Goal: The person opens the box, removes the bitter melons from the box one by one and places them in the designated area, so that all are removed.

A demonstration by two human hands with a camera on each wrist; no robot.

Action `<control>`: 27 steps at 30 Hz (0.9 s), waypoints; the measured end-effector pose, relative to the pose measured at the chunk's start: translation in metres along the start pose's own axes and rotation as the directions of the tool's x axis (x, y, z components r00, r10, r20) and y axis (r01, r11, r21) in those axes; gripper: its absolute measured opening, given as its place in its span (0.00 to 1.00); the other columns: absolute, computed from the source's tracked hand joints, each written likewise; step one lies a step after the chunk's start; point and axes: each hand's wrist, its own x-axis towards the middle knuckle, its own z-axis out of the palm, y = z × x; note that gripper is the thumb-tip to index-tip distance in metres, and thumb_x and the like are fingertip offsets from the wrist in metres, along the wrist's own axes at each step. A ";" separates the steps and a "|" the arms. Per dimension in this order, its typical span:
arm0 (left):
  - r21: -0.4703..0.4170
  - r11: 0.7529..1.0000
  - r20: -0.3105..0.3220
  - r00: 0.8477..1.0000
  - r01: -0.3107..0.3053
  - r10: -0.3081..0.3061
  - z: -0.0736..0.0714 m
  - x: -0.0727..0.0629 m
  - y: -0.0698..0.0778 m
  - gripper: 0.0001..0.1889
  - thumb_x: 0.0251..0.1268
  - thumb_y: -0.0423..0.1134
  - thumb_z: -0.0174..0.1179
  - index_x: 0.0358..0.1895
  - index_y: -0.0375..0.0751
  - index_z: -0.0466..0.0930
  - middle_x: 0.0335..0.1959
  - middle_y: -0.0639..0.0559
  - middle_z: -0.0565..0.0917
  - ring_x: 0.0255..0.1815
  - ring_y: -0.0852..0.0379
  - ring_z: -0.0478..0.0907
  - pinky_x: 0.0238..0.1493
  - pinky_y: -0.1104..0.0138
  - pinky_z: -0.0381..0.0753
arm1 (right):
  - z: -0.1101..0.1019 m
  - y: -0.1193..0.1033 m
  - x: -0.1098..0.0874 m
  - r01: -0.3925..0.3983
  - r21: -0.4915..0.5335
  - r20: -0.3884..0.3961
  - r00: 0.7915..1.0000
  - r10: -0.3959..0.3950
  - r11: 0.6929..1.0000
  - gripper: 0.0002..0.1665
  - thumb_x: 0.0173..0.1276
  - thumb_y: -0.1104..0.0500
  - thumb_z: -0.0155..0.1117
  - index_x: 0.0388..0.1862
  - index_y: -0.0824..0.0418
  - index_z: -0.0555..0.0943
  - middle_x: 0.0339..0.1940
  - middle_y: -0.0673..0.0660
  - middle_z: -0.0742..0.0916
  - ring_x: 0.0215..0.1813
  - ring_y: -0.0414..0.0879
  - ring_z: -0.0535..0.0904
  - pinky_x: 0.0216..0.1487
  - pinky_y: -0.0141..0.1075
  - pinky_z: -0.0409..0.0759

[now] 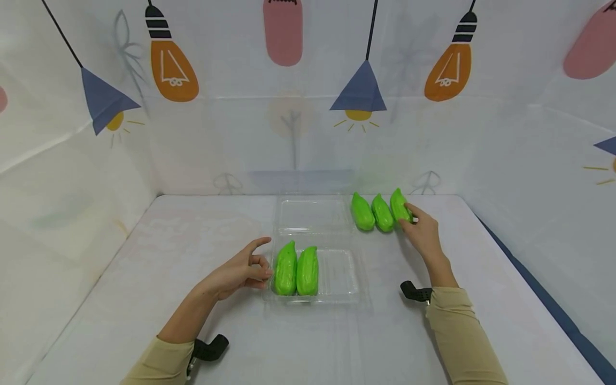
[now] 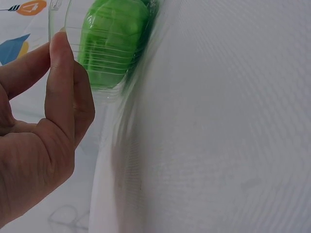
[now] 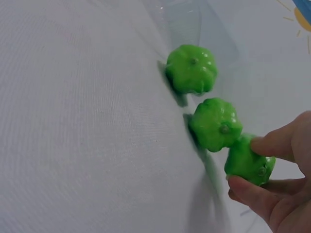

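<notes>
In the head view, my right hand (image 1: 423, 230) grips the rightmost green bitter melon (image 1: 399, 204), thumb and fingers on either side of its near end. In the right wrist view that bitter melon (image 3: 248, 162) is tilted, close beside the middle one (image 3: 216, 124). My left hand (image 1: 245, 271) is at the left side of a clear plastic clamshell box (image 1: 339, 272). Its thumb and a finger pinch the box's rim in the left wrist view, where the left hand (image 2: 53, 107) is seen close up. Two bitter melons (image 1: 286, 270) lie side by side in the box's left part.
The box's lid (image 1: 313, 214) lies folded back, away from me. Two more bitter melons (image 1: 363, 212) rest on the white table (image 1: 192, 224) right of the lid. Patterned cloth walls (image 1: 298, 133) stand around the table's back and sides.
</notes>
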 end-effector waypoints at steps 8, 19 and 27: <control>-0.002 1.000 0.004 1.000 -0.002 0.002 0.001 0.000 0.002 0.48 0.66 0.34 0.63 0.80 0.51 0.39 0.36 0.51 0.75 0.32 0.59 0.79 0.39 0.67 0.86 | 0.002 0.007 0.002 -0.030 -0.017 0.006 1.000 0.030 0.999 0.32 0.74 0.59 0.55 0.74 0.66 0.66 0.67 0.75 0.75 0.58 0.68 0.79 0.49 0.48 0.83; 0.003 1.000 0.002 1.000 -0.004 0.004 0.002 0.001 0.001 0.47 0.67 0.33 0.62 0.80 0.51 0.39 0.36 0.51 0.75 0.32 0.59 0.79 0.38 0.68 0.86 | 0.003 0.014 0.007 -0.046 -0.036 0.012 0.999 0.047 0.998 0.32 0.74 0.57 0.56 0.74 0.66 0.66 0.66 0.75 0.76 0.61 0.68 0.77 0.54 0.53 0.82; 0.000 1.000 0.001 1.000 -0.001 0.001 0.001 0.002 0.000 0.48 0.66 0.35 0.64 0.80 0.51 0.39 0.36 0.51 0.75 0.32 0.59 0.79 0.38 0.68 0.86 | 0.003 0.013 0.006 -0.059 -0.037 0.002 0.998 0.060 0.998 0.33 0.73 0.57 0.57 0.74 0.65 0.65 0.66 0.77 0.75 0.63 0.70 0.76 0.56 0.57 0.81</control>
